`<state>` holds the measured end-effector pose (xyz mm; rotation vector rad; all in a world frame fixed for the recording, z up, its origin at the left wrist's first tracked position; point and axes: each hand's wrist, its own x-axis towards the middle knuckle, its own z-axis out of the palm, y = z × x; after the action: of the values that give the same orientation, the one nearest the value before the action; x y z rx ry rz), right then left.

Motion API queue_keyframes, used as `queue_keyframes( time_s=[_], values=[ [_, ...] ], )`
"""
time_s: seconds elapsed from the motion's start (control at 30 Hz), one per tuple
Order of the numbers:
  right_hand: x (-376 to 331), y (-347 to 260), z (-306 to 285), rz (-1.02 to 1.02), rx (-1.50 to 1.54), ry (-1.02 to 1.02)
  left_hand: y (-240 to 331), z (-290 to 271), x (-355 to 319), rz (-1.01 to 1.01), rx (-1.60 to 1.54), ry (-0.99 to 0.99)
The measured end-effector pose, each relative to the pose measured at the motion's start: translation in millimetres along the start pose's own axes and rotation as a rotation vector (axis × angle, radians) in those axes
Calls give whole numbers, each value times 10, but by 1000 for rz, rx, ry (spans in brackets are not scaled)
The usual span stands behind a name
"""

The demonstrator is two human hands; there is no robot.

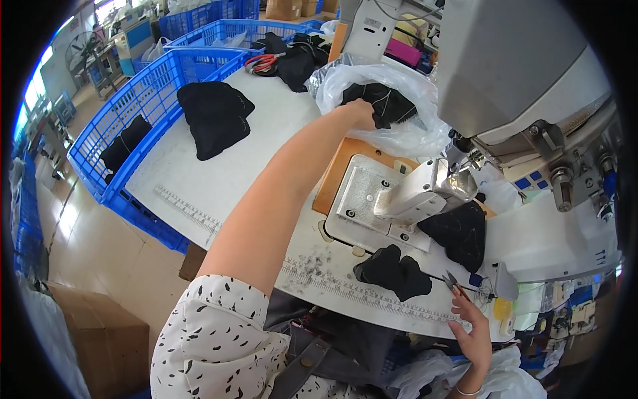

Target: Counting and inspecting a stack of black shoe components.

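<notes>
My left arm stretches far across the table to a clear plastic bag (425,136). There my left hand (361,114) is closed on a black fabric piece (384,106) with pale stitching; its fingertips are partly hidden. At the front right edge, my right hand (473,332) has its thumb spread from its fingers. Its fingertips are at the orange handles of a pair of thread snips (457,286), whose blades point toward the machine. A small folded black fabric piece (393,272) lies left of the snips. Another black piece (458,233) lies beside the sewing machine's metal arm (425,193).
The sewing machine's head (518,73) overhangs the right side. Stacked black pieces (214,120) lie at the table's left, with red-handled pliers or scissors (264,63) farther back. Blue plastic baskets (136,100) border the far left. A cardboard box (100,339) stands below.
</notes>
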<state>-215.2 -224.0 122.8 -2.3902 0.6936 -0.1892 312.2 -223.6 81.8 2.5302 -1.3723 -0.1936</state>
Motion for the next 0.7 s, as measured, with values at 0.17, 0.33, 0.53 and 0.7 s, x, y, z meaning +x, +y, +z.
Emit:
queue_keyframes(
  time_s=[0.17, 0.33, 0.53, 0.7],
  values=[
    [-13, 11, 37, -14, 34, -2, -84, 41, 10, 26, -1, 79],
    [-85, 30, 55, -8, 106, 33, 21, -15, -322, 161, -249, 779],
    [-54, -256, 188, -175, 95, 260, 365, -589, -1789, 433, -580, 532],
    [98, -835, 401, -503, 128, 346, 694, -540, -2976, 535, -867, 186]
  ],
)
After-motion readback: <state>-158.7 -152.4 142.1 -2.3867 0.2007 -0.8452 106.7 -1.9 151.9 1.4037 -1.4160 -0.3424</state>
